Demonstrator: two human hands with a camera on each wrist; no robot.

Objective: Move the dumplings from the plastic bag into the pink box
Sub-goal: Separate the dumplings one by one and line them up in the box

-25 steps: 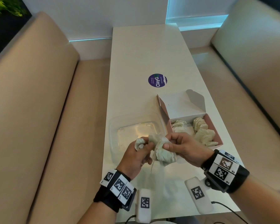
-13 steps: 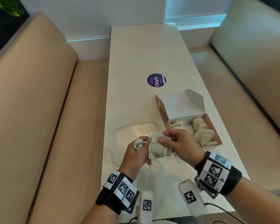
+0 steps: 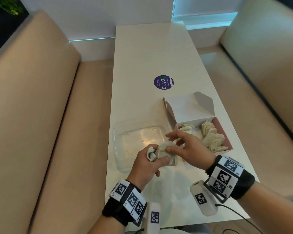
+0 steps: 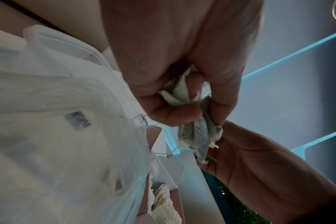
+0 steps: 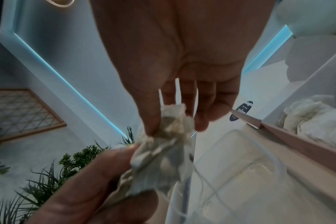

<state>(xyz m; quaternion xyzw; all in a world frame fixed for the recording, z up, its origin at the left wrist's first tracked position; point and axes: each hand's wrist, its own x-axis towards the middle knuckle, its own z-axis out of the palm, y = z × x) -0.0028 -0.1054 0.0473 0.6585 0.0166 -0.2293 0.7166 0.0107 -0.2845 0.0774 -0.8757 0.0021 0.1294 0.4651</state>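
My left hand grips a crumpled plastic bag holding pale dumplings, just above the table's near part. My right hand pinches the same bundle from the right with its thumb, the other fingers spread above it. In the left wrist view my left hand curls round the bag. In the right wrist view my right hand pinches the bag at its top. The open pink box stands right of my hands and holds several dumplings.
A clear plastic container lies on the white table under and left of my hands. A purple round sticker is stuck mid-table. The box's white lid stands open toward the far side. Beige benches flank the table.
The bundle has drawn closer into my left hand. My right hand's fingers have spread out, leaving mainly the thumb on the bag.
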